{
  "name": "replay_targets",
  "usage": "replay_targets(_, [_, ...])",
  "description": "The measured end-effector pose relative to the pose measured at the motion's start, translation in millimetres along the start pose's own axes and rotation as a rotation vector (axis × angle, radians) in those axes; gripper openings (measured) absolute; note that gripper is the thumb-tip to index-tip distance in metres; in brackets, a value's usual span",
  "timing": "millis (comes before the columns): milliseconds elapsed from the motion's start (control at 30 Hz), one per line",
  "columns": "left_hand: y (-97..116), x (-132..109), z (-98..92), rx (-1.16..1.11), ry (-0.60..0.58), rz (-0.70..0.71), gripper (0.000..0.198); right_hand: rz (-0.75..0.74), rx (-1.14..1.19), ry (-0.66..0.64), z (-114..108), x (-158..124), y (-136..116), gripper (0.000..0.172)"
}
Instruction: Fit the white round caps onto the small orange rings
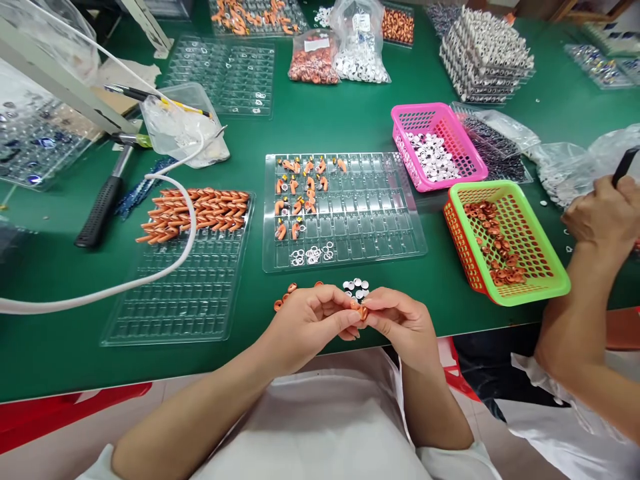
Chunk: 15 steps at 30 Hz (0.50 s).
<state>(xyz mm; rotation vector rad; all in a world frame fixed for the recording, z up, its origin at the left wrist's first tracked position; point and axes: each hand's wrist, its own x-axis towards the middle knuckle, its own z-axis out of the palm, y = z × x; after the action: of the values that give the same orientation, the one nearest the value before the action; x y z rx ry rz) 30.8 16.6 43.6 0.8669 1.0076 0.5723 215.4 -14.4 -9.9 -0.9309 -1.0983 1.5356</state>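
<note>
My left hand and my right hand meet at the table's front edge. Both are closed in a pinch on a small copper-coloured piece, mostly covered by the fingertips. Just beyond them lie several white-and-black discs. A few round copper-coloured pieces rest to the left, partly hidden behind my left hand. Farther back is a clear compartment tray, with curved orange pieces in its left compartments and white rings in its front row.
On the right stand a pink basket of white pieces and a green basket of copper-coloured pieces. A co-worker's hand holds something dark there. Leftward are a second tray, a white hose and a hammer.
</note>
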Motion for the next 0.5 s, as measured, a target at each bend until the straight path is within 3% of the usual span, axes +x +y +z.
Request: replay_targets(500, [-1.6, -1.5, -3.6, 0.137, 0.011, 0.047, 0.007, 0.003, -0.079, -0.011, 0.5, 1.4, 0.8, 0.022])
